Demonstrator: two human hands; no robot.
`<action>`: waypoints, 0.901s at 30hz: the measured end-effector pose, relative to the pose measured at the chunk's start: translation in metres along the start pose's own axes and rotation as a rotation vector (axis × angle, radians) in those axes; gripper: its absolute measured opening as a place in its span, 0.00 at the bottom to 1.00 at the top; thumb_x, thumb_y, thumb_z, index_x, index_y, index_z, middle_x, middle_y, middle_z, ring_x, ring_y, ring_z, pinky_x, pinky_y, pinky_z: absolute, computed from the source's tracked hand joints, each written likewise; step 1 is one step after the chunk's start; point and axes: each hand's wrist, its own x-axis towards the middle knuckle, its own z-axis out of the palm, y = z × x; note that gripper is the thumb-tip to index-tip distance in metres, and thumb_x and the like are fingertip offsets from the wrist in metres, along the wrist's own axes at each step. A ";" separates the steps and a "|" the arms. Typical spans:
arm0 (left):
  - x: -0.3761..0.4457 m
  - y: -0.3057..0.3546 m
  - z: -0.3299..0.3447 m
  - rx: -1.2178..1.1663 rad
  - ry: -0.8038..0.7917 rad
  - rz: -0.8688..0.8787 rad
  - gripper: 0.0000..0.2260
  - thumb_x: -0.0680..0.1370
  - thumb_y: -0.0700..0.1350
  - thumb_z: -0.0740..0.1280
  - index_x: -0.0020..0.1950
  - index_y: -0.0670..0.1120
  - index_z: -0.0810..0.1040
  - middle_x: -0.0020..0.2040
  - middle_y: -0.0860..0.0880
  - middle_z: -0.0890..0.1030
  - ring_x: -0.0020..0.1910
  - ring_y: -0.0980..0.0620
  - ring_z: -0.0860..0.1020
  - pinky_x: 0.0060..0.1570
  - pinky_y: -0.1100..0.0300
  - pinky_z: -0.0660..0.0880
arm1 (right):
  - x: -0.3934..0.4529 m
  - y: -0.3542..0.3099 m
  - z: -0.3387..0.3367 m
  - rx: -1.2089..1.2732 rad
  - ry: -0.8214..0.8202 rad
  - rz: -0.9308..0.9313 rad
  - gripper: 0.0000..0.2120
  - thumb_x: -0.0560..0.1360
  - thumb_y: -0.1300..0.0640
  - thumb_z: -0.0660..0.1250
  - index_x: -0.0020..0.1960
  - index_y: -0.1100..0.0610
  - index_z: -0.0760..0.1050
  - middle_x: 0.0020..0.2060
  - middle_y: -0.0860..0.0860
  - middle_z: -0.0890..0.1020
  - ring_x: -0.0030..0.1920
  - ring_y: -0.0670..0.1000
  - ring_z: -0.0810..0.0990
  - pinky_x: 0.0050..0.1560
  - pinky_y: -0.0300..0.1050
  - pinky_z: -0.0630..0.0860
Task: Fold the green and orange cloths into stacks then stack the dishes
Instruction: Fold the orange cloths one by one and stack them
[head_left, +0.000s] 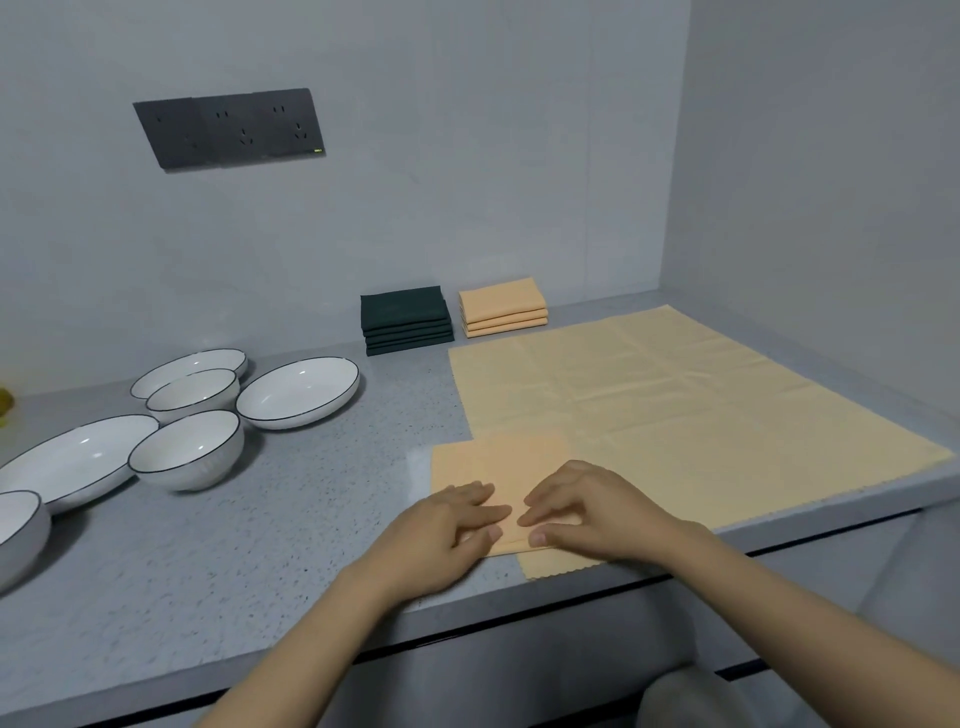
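The folded orange cloth (501, 467) lies at the counter's (291, 519) front edge, directly under both hands. The left hand (452, 525) and right hand (587, 512) lie side by side with fingers fairly flat, pressing its near crease down, holding nothing. Under it and stretching off beyond the right hand is an unfolded orange cloth (675, 410). Farther back sit the orange stack (503, 307) and the green stack (405, 319), side by side. Well off past the left hand, the white bowls (187, 449) and plates (298, 392) stand loose, unstacked. I'd worry the folded piece slides on the slick cloth beneath when lifted, dragging that sheet off the edge or springing open crookedly.
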 end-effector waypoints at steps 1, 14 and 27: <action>-0.002 0.001 0.000 0.005 -0.026 0.000 0.18 0.81 0.55 0.57 0.71 0.58 0.69 0.75 0.55 0.62 0.75 0.61 0.56 0.70 0.71 0.48 | -0.002 0.000 -0.002 -0.003 -0.017 0.004 0.12 0.71 0.43 0.70 0.54 0.43 0.82 0.56 0.40 0.80 0.56 0.41 0.72 0.58 0.34 0.67; 0.001 0.006 -0.009 0.034 -0.154 -0.008 0.22 0.76 0.61 0.64 0.70 0.62 0.68 0.76 0.53 0.61 0.75 0.59 0.56 0.72 0.64 0.54 | -0.007 -0.011 -0.010 -0.079 -0.029 0.070 0.09 0.74 0.46 0.66 0.52 0.44 0.82 0.47 0.40 0.84 0.48 0.39 0.79 0.49 0.37 0.73; 0.016 -0.026 -0.037 -0.453 0.122 -0.335 0.12 0.78 0.49 0.67 0.37 0.46 0.74 0.31 0.52 0.73 0.32 0.54 0.72 0.37 0.57 0.69 | 0.013 0.008 -0.035 0.091 -0.025 0.279 0.14 0.71 0.47 0.71 0.35 0.51 0.69 0.32 0.45 0.73 0.35 0.46 0.71 0.33 0.39 0.61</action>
